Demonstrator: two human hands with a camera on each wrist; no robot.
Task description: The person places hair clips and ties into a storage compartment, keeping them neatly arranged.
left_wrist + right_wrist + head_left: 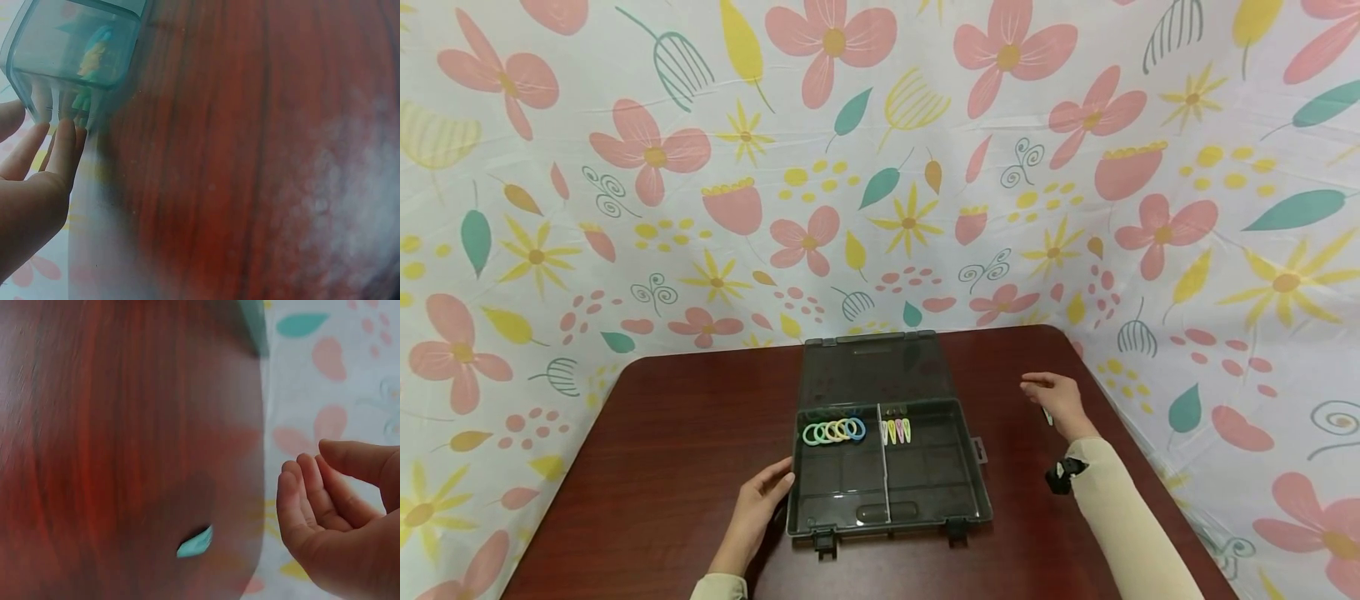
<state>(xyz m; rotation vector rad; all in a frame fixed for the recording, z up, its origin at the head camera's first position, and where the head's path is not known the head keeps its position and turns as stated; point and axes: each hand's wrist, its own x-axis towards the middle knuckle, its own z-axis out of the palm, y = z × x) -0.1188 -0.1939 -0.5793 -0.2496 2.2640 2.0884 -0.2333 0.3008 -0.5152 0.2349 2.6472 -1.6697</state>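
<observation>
A dark translucent plastic case [838, 500] lies on the table with its lid [876, 367] tipped back. Several pastel ring-shaped hair ties [833, 431] sit in a row in the left compartment. Just right of the white divider [883, 475] are several snap hair clips [896, 431]. My left hand [762, 500] rests its fingertips against the case's left wall, as the left wrist view also shows. At the right, my right hand [1060, 404] hovers over the table with loosely bent fingers and nothing held. A teal hair clip [195, 544] lies on the table near it.
The dark red-brown wooden table [677, 433] has rounded far corners. Flower-printed cloth [865, 292] hangs behind it and along its right side. Two black latches [825, 543] stick out at the case's front, and a tab [979, 450] juts from its right wall.
</observation>
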